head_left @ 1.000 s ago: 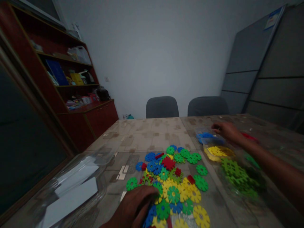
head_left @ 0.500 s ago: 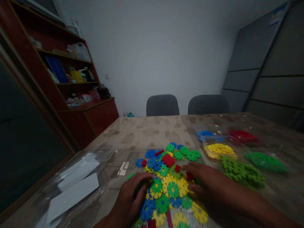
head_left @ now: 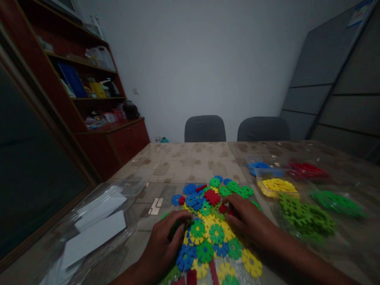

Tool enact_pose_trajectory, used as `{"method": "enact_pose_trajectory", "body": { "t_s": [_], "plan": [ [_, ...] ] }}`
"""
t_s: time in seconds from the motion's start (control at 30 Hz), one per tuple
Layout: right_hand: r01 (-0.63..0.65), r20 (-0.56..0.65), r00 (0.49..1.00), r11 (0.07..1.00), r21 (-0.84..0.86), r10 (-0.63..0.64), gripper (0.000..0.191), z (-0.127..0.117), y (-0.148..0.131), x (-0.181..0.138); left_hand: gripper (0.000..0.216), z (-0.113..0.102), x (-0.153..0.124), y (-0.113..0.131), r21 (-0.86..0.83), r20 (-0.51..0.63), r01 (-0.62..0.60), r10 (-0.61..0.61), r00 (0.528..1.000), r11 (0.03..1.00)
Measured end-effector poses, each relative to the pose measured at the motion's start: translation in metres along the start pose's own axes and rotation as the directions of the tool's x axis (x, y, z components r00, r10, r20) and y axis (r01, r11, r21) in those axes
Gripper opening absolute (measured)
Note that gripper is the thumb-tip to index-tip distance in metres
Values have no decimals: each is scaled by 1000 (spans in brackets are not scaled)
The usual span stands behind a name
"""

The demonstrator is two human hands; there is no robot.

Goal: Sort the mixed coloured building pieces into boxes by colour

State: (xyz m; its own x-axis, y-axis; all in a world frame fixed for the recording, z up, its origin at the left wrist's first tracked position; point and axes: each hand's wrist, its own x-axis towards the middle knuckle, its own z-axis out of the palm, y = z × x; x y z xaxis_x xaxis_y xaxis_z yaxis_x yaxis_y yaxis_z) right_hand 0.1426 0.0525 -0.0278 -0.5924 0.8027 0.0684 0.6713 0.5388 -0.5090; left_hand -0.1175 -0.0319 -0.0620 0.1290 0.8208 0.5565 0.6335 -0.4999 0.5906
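Note:
A flat cluster of interlocking plastic flower-shaped discs spreads before me, with a yellow disc (head_left: 252, 263), a green disc (head_left: 205, 251), a blue disc (head_left: 186, 257) and a red square-toothed piece (head_left: 212, 197). My left hand (head_left: 166, 237) rests at the cluster's left edge, fingers curved, thumb and forefinger apart, fingertips touching or just above the discs. On the right side, my right hand (head_left: 249, 215) arches over small red pieces (head_left: 223, 208), its thumb and forefinger also apart. Its other fingers are partly hidden, and I see nothing lifted by either hand.
At right stand clear boxes of yellow discs (head_left: 278, 185), blue pieces (head_left: 257, 168), red pieces (head_left: 308, 169) and green discs (head_left: 338, 204), beside a heap of olive-green pieces (head_left: 307, 217). Clear trays with white cards (head_left: 95, 239) lie left. Two grey chairs (head_left: 204, 128) stand beyond the table.
The view has shifted slightly, moving everything a little to the right. My right hand has drawn in slightly around the small red pieces; my left hand stays at the left edge.

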Motion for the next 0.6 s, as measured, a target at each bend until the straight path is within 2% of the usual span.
{"method": "enact_pose_trajectory", "body": {
  "t_s": [0.17,0.3,0.47,0.6],
  "plan": [
    [44,-6,999,996,-77,-44,15,14,0,6,24,0,1,0,11,-8,-7,7,1000,1000],
    [46,-29,999,999,15,-46,14,17,2,8,24,-1,1,-1,15,3,-9,9,1000,1000],
    [62,-70,996,992,112,-54,15,8,2,9,26,-1,1,-1,15,1,-10,10,1000,1000],
    [106,-13,994,974,200,-106,9,-3,0,4,23,-2,2,1,18,5,15,-16,1000,1000]
  ]
}}
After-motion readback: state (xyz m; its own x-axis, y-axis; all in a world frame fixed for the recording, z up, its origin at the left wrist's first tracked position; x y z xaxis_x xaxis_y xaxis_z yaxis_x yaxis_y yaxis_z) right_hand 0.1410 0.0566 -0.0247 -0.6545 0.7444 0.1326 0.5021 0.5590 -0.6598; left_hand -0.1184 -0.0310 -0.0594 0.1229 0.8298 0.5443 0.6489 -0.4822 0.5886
